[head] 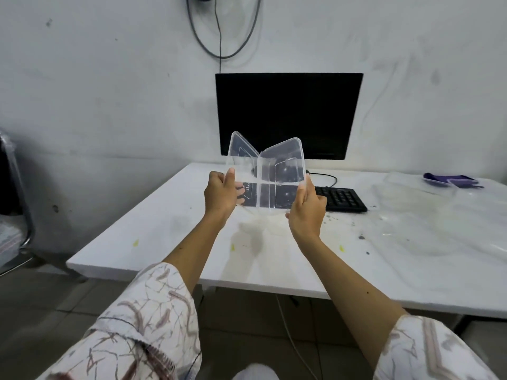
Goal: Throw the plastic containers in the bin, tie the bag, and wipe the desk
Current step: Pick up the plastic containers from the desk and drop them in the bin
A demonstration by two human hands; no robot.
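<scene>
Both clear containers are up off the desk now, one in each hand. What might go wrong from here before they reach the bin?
1. The left hand and right hand each hold a clear plastic container by one edge only; the slick plastic may slip.
2. They hang above the black keyboard, so any residue could drip onto it.
3. No bin is in view; turning to find it risks brushing the black monitor.

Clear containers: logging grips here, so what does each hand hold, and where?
Left hand grips the left clear container at its lower edge; right hand grips the right clear container at its lower right corner.
</scene>
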